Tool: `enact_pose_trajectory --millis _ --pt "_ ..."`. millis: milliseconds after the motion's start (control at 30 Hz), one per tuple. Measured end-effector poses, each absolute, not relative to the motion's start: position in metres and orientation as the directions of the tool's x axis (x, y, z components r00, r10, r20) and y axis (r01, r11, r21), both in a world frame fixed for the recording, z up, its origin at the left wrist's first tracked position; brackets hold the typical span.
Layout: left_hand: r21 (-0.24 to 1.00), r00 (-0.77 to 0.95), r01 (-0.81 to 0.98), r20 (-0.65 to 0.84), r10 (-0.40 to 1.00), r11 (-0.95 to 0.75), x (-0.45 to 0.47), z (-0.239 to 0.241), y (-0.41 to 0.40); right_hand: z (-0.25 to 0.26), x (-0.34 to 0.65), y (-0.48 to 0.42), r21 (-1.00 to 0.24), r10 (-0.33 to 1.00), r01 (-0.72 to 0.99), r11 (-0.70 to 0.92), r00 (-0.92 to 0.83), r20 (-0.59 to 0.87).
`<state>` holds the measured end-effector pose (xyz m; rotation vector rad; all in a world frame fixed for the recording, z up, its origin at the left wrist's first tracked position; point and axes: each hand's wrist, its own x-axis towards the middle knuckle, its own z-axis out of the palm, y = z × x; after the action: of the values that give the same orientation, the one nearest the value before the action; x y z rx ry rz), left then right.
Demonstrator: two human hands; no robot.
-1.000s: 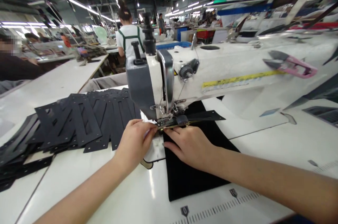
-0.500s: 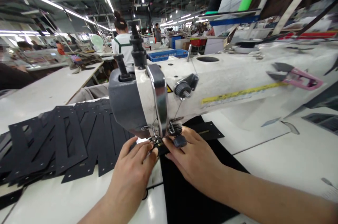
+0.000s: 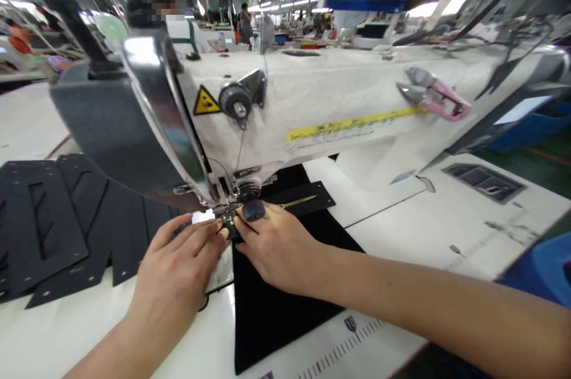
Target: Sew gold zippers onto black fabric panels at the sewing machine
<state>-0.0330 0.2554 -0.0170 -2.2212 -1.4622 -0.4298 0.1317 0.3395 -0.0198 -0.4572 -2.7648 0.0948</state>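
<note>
My left hand (image 3: 178,263) reaches under the head of a white sewing machine (image 3: 321,99), its fingertips pinched on the near end of a black zipper strip (image 3: 307,200) at the presser foot (image 3: 229,215). My right hand (image 3: 279,248) lies flat on a black fabric panel (image 3: 276,313), fingers stretched out and pressing beside the foot. The strip, with a gold zipper line, runs out behind the foot to the right. The needle itself is hidden by the machine head.
A spread of black cut pieces with slots (image 3: 49,224) covers the white table (image 3: 423,218) at the left. Pink thread snips (image 3: 435,93) rest on the machine arm. A ruler scale (image 3: 352,340) is printed at the table's near edge. Other workers stand far behind.
The view has come closer and lower to the machine head and turned right. Both hands stay at the presser foot, now slightly further in under it.
</note>
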Motion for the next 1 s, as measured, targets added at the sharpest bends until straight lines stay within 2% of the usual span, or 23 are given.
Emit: enact_pose_trajectory --millis 533,633,800,1000 --pt "-0.112 0.297 0.954 0.486 0.822 -0.278 -0.032 -0.021 0.26 -0.018 0.125 0.341 -0.172 0.329 0.286 0.943 -0.885 0.33" --pt "-0.105 0.293 0.954 0.501 0.814 -0.279 -0.032 -0.021 0.261 -0.015 0.124 0.343 -0.18 0.331 0.285 0.941 -0.881 0.339" --pt "-0.024 0.271 0.951 0.548 0.791 -0.309 -0.036 -0.023 0.26 -0.015 0.123 0.344 -0.168 0.323 0.281 0.945 -0.881 0.345" --pt "-0.014 0.244 0.955 0.601 0.761 -0.295 -0.038 -0.033 0.262 -0.019 0.122 0.345 -0.166 0.306 0.262 0.951 -0.873 0.379"
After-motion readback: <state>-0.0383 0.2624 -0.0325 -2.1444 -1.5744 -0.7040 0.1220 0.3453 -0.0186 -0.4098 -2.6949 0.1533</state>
